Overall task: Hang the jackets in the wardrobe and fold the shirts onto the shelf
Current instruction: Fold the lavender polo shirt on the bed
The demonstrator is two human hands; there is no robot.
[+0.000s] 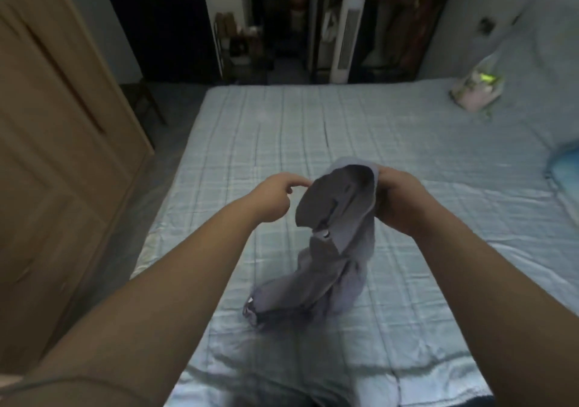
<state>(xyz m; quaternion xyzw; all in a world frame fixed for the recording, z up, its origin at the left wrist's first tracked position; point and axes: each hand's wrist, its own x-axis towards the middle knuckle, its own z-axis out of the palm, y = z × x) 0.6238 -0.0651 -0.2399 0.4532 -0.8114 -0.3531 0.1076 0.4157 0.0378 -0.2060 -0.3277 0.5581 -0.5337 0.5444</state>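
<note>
**Shirt (335,228) held up over the bed**

A grey-blue shirt hangs from my right hand (398,200), whose fingers are curled round the bunched collar end at the top. From that grip the cloth falls in a twisted column, and its lower end lies crumpled on the bed (407,143) below and slightly left of my hands. My left hand (275,196) is just left of the collar opening, thumb and forefinger stretched to its rim and the other fingers curled. Whether they actually pinch the cloth, I cannot tell.

The bed, under a pale blue checked cover, spreads out beneath and beyond both hands. A wooden wardrobe door (62,156) stands well to the left of my left arm. Far beyond the grip, past the bed's far edge, a white tower fan (346,40) stands before dark open shelving with hanging clothes. A plastic bag (476,90) lies on the cover well off to the right.
</note>
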